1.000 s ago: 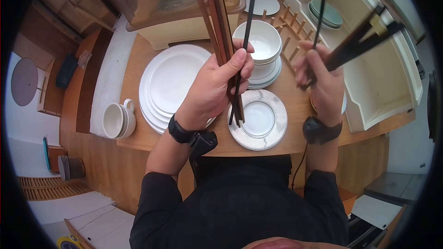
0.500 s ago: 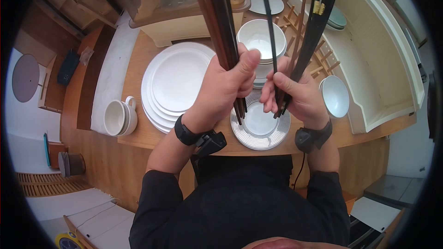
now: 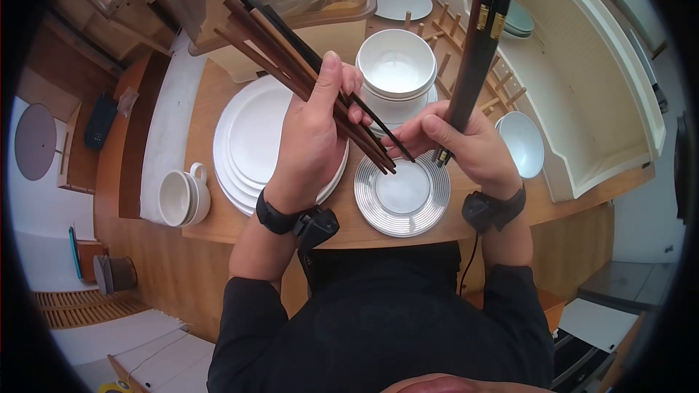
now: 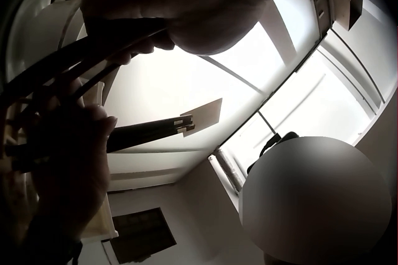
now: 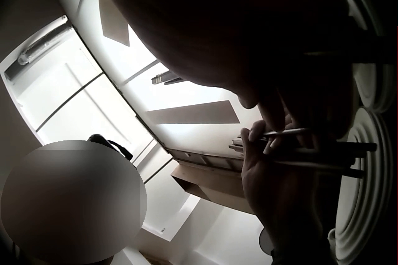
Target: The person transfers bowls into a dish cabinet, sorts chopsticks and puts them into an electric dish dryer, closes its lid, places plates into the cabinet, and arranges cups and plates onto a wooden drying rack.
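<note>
Sorting of chopsticks, judged about midway. Left hand [image 3: 309, 142] in a closed grip round a bundle of brown chopsticks [image 3: 291, 65], thumb laid along them, handles fanning up and away to the left of the grip, tips poking out below and to the right of it. One black chopstick [image 3: 378, 127] lying with that bundle, its lower end reaching just past the left grip toward the right fingers [image 3: 404, 138], which touch or nearly touch it; whether pinched yet, cannot tell. Right hand [image 3: 459, 145] in a tight grip round a bundle of dark chopsticks with gold bands [image 3: 477, 44], held near upright, handles high above the grip, tips just below it.

Done, by the look of things: most sticks already split by colour, brown to the left grip, dark to the right. Left to do: the stray black one to cross over to the dark bundle, then both bundles to be put somewhere, none yet set down.

Below both grips, on the bench [image 3: 466, 207]: a ribbed silver plate [image 3: 404, 193]. Under the left grip, a stack of white plates [image 3: 251, 138]. Beyond the grips, stacked white bowls [image 3: 397, 69].
</note>
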The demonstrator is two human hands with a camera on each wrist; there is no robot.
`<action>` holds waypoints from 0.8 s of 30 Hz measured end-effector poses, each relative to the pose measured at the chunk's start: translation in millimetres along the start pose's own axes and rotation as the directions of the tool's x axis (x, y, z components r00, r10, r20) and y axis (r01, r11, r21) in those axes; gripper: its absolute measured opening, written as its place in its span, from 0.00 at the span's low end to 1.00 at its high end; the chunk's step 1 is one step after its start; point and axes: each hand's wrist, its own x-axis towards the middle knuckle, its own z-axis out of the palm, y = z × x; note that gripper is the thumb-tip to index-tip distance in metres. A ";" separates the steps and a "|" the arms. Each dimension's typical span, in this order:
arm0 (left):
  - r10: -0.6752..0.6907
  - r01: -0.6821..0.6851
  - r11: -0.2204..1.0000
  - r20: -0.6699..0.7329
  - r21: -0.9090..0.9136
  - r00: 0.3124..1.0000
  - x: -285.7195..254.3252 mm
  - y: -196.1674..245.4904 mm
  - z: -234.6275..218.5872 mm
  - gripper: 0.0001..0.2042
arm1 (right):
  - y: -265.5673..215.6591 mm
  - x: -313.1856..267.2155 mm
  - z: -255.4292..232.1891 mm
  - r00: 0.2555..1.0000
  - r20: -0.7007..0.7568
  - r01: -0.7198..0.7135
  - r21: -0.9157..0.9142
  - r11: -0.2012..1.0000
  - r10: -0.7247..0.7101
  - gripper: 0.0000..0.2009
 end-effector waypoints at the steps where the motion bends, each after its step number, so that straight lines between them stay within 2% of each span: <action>1: 0.000 0.000 1.000 -0.009 0.003 1.000 0.1 1.7 -0.2 0.18 | -1.5 -1.0 -2.0 1.000 0.000 0.003 0.000 1.000 -0.003 0.16; 3: -0.008 0.008 1.000 0.000 0.015 1.000 2.6 3.1 -2.7 0.19 | -5.0 -2.7 -4.3 0.995 -0.048 0.077 -0.109 0.991 -0.082 0.15; 4: -0.007 0.006 0.999 -0.018 -0.041 1.000 4.0 4.0 -1.8 0.19 | -5.2 -3.6 -6.5 0.996 -0.048 0.076 -0.109 0.991 -0.082 0.15; 6: -0.007 0.003 0.995 -0.039 -0.098 0.999 4.1 4.8 -2.6 0.19 | -5.8 -4.1 -11.6 0.949 -0.115 0.222 -0.417 0.881 -0.294 0.11; 7: -0.080 0.088 0.977 0.052 -0.193 0.995 3.4 5.6 -4.7 0.19 | -4.8 -2.2 -15.8 0.949 -0.115 0.221 -0.416 0.882 -0.292 0.11; 8: -0.143 0.180 0.944 0.148 -0.278 0.979 2.2 6.5 -7.1 0.18 | -2.8 1.7 -21.5 0.896 -0.131 0.263 -0.616 0.743 -0.425 0.12; 9: -0.148 0.183 0.943 0.144 -0.279 0.979 1.0 9.0 -10.2 0.18 | -1.4 5.6 -25.6 0.828 -0.114 0.266 -0.782 0.563 -0.549 0.14; 10: -0.260 0.319 0.915 0.243 -0.247 0.935 0.0 13.2 -13.2 0.17 | -7.4 7.6 -26.3 0.752 0.040 0.270 -0.929 0.253 -0.657 0.18; 11: -0.370 0.449 0.870 0.335 -0.203 0.867 -1.7 15.4 -14.3 0.16 | -10.7 8.2 -24.1 0.757 0.031 0.264 -0.928 0.263 -0.652 0.18; 12: -0.398 0.430 0.898 0.244 -0.095 0.884 -5.0 10.3 -6.3 0.15 | -12.8 9.0 -19.8 0.711 0.100 0.214 -0.974 0.078 -0.696 0.18; 13: -0.410 0.443 0.891 0.242 -0.096 0.879 -6.1 10.8 -2.7 0.15 | -14.2 9.2 -15.4 0.668 0.179 0.147 -0.983 -0.108 -0.722 0.18; 15: -0.486 0.467 0.874 0.258 0.134 0.835 -8.8 11.2 3.6 0.15 | -15.0 7.0 -5.9 0.678 0.167 0.125 -0.986 -0.112 -0.716 0.18; 16: -0.496 0.468 0.868 0.236 0.168 0.836 -10.4 8.4 5.1 0.14 | -16.1 6.2 -1.9 0.667 0.187 0.117 -0.982 -0.146 -0.721 0.18; 18: -0.518 0.482 0.855 0.255 0.191 0.817 -11.9 5.3 6.0 0.13 | -16.7 4.6 0.9 0.661 0.223 0.083 -0.971 -0.225 -0.716 0.17; 22: -0.527 0.476 0.849 0.291 0.230 0.799 -12.3 2.8 6.5 0.12 | -13.4 6.2 1.1 0.675 0.218 0.088 -0.972 -0.217 -0.705 0.19; 24: -0.520 0.471 0.853 0.287 0.225 0.805 -13.3 3.8 9.2 0.11 | -7.6 11.3 -4.6 0.636 0.233 0.093 -0.970 -0.227 -0.736 0.21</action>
